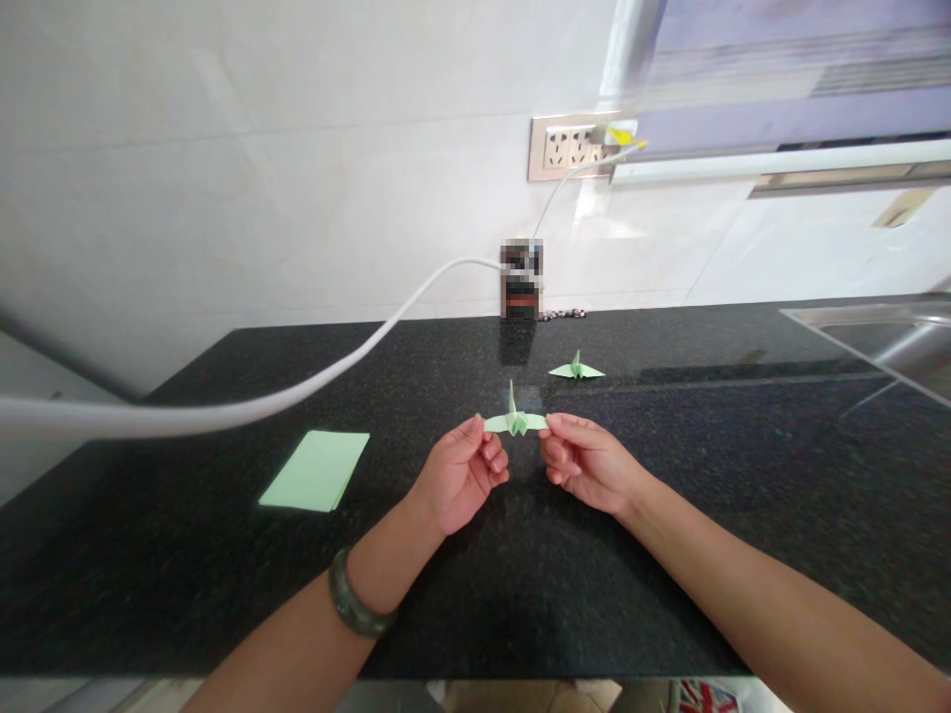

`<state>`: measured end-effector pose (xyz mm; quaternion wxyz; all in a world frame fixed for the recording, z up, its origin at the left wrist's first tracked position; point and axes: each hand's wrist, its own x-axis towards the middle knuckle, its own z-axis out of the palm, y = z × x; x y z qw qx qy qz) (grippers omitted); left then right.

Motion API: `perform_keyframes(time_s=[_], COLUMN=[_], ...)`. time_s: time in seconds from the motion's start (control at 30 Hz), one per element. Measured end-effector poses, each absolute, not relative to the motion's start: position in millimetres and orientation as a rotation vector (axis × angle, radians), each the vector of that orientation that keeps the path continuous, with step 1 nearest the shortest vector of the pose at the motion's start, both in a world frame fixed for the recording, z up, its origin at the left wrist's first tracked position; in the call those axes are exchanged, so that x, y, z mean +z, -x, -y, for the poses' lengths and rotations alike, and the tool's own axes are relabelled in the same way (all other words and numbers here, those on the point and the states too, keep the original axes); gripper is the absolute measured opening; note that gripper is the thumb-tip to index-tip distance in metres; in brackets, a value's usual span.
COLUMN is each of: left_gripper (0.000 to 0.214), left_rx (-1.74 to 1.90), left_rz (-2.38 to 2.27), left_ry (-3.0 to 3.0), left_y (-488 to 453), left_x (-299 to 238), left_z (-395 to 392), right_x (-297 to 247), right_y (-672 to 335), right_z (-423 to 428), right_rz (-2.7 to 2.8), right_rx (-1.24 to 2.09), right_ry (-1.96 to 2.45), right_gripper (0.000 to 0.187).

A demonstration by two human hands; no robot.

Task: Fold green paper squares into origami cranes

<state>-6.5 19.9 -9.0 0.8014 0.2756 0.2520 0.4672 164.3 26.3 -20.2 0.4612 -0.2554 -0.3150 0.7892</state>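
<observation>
A folded paper crane (518, 424) in light green is held up by its two outspread wings above the dark counter. My left hand (462, 473) pinches the left wing tip between thumb and finger. At the other wing tip, my right hand (586, 460) pinches in the same way. The crane's thin pointed end stands upright. Behind it, a second green paper crane (577, 368) rests on the counter with wings spread. A stack of light green paper sheets (316, 471) lies to the left of my left hand.
The black speckled counter (223, 584) runs to a white wall. Against it stands a pixelated upright object (521, 280), with a beaded string (563, 314) alongside. A white cable (334, 371) crosses the left foreground. A wall socket (569, 149) is above, and a metal sink (906, 342) at right.
</observation>
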Motion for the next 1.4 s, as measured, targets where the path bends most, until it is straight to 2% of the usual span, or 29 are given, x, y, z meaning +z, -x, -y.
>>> perform_keyframes(time_s=[0.37,0.57,0.67,0.8,0.87,1.0,1.07,1.23,1.4], left_gripper=[0.022,0.028,0.035,0.031,0.028,0.029,0.03,0.029,0.026], left_rx=[0.997,0.901,0.833,0.831,0.873,0.978,1.024,1.069,1.086], left_rz=[-0.589,-0.771,-0.717,-0.673,-0.714,-0.868,-0.929,-0.973,-0.98], left_ry=[-0.651,-0.737,-0.763,-0.852,-0.899,-0.973,-0.997,-1.073,-1.136], left_y=[6.4,6.9,6.7,6.6,6.0,3.7,2.7,1.6,1.0], left_x=[-13.5,-14.6,-11.6,-9.9,-10.7,-12.6,-13.1,-13.8,-15.3], left_z=[-21.0,-19.8,-17.9,-16.2,-16.0,-16.1,-16.4,-16.9,-16.7], right_x=[-19.3,-17.1,-16.8,-19.1,-20.8,-19.9,-16.2,-8.3,-10.9], right_y=[-162.6,-169.5,-169.4,-166.1,-164.7,-164.4,-164.1,-160.9,-160.5], right_z=[-26.6,-29.6,-28.5,-28.3,-29.1,-26.0,-20.7,-9.4,-11.2], right_rz=[0.789,0.901,0.969,1.131,1.202,1.334,1.485,1.873,1.896], right_rx=[1.836,1.814,1.836,1.774,1.62,0.951,0.727,0.415,0.339], right_ry=[0.668,0.691,0.708,0.832,0.971,1.201,1.182,1.106,1.139], right_gripper=[0.016,0.018,0.017,0.02,0.023,0.021,0.017,0.015,0.012])
